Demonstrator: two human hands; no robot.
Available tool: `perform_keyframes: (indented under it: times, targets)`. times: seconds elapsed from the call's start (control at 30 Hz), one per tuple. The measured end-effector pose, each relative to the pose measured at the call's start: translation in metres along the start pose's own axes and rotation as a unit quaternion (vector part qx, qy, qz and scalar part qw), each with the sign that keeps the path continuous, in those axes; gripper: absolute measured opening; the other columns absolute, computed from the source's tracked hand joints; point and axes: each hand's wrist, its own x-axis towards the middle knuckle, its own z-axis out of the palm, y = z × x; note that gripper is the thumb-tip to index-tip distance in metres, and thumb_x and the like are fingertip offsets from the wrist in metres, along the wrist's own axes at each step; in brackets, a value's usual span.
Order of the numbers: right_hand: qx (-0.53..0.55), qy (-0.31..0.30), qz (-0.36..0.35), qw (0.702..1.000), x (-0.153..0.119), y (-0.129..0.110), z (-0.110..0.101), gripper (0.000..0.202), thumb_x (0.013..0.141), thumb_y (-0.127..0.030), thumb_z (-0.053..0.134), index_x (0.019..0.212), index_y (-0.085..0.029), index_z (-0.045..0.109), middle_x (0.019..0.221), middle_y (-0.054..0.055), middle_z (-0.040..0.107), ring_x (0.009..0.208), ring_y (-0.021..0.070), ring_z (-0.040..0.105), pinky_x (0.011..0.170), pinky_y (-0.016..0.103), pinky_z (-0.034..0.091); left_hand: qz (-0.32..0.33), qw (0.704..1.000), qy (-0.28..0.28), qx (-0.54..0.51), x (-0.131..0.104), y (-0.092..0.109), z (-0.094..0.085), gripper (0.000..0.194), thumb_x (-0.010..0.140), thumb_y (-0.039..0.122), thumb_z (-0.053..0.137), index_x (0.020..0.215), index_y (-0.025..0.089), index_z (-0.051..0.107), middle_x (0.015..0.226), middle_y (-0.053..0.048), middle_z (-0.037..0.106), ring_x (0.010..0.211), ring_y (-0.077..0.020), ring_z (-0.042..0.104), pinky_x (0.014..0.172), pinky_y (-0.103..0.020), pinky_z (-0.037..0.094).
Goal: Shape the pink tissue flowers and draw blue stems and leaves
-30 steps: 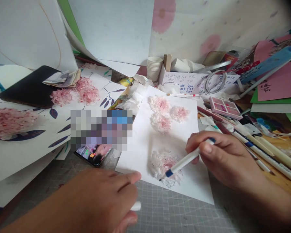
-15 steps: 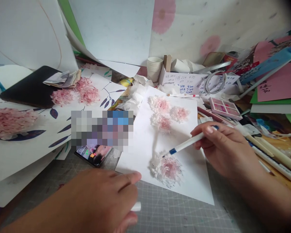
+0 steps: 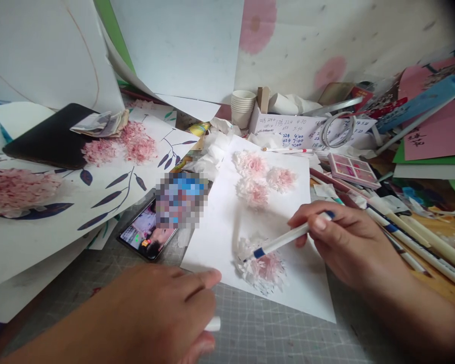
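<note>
I'm holding a pen (image 3: 284, 238) in my right hand (image 3: 345, 242), fingers (image 3: 318, 222) closed round its barrel, the blue tip touching the upper left edge of the pink tissue flower (image 3: 263, 265) on the white sheet (image 3: 227, 227). I judge that the main risk is the tip snagging or tearing the thin petals, or lifting the flower off the sheet if I'm pressing too hard; the sheet could also be sliding, since my left hand (image 3: 163, 308) is only pinning its near corner on the cutting mat (image 3: 273, 338). That hand is curled, fingers closed on a small white object (image 3: 213, 323) that I cannot identify. The flower is lying just left of my right fingers, beyond the pen's length, and well apart from the three flowers (image 3: 261, 179) higher up. A phone (image 3: 146, 235) is lying left of the sheet.
</note>
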Motion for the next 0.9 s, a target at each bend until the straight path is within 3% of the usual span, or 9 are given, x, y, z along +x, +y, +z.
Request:
perform_keyframes:
  times: [0.07,0.2,0.37,0.5,0.67,0.83,0.9]
  targets:
    - [-0.01,0.013,0.003,1.0,0.0013,-0.0002,-0.0017,0.023,0.079,-0.05,0.089,0.079,-0.027,0.085,0.071,0.002,0.075,0.058,0.0151,0.065,0.057,0.028,0.053,0.004,1.0,0.001,0.001,0.0001,-0.0005,0.0006,0.021,0.088,0.024,0.065,0.107,0.028,0.074,0.133,0.002,0.075,0.091,-0.0265,0.079,0.076,-0.036,0.065]
    - [0.033,0.108,-0.001,0.994,0.0055,-0.0024,-0.0044,0.028,0.071,-0.052,0.092,0.07,-0.026,0.083,0.064,0.001,0.068,0.049,0.0125,0.057,0.045,0.026,0.047,0.002,1.0,0.018,-0.008,-0.0005,-0.001,0.0027,0.021,0.086,0.021,0.066,0.103,0.028,0.075,0.133,0.003,0.074,0.088,-0.0242,0.079,0.076,-0.032,0.063]
    - [0.01,0.027,0.025,0.999,0.0056,0.0001,-0.0042,0.028,0.075,-0.052,0.09,0.075,-0.024,0.084,0.064,0.002,0.071,0.054,0.0131,0.063,0.054,0.025,0.051,-0.008,1.0,0.003,-0.004,-0.0003,-0.0007,0.003,0.026,0.084,0.018,0.063,0.104,0.029,0.076,0.135,0.004,0.073,0.091,-0.022,0.078,0.08,-0.029,0.062]
    - [0.026,0.08,0.017,0.996,0.0086,0.002,-0.0084,0.031,0.075,-0.052,0.089,0.068,-0.023,0.082,0.057,-0.001,0.064,0.047,0.0096,0.056,0.045,0.021,0.044,-0.004,1.0,-0.02,0.018,0.0008,-0.0004,0.001,0.031,0.082,0.016,0.063,0.107,0.029,0.076,0.137,0.004,0.072,0.088,-0.0215,0.078,0.079,-0.028,0.063]
    - [0.011,0.03,0.036,0.999,0.0088,-0.0003,-0.0072,0.036,0.073,-0.058,0.089,0.069,-0.023,0.083,0.056,0.002,0.067,0.048,0.0129,0.058,0.046,0.025,0.046,-0.01,1.0,-0.018,0.011,0.001,-0.0002,0.0014,0.029,0.082,0.016,0.063,0.105,0.03,0.075,0.136,0.005,0.073,0.088,-0.0227,0.078,0.08,-0.031,0.064]
    - [0.03,0.079,0.055,0.995,0.0095,-0.0007,-0.0085,0.035,0.069,-0.057,0.091,0.065,-0.024,0.081,0.053,0.0,0.063,0.046,0.0114,0.054,0.043,0.023,0.044,-0.005,1.0,0.002,0.009,0.0,-0.0009,0.0032,0.031,0.08,0.015,0.062,0.104,0.029,0.075,0.133,0.003,0.075,0.086,-0.0226,0.078,0.078,-0.03,0.064]
    - [0.028,0.064,0.053,0.996,0.0095,-0.001,-0.0077,0.036,0.069,-0.059,0.09,0.065,-0.024,0.081,0.056,0.001,0.065,0.047,0.0119,0.054,0.044,0.024,0.044,-0.003,1.0,0.005,0.007,0.0003,-0.001,0.0024,0.032,0.079,0.015,0.062,0.104,0.029,0.076,0.133,0.004,0.075,0.087,-0.022,0.079,0.079,-0.028,0.063]
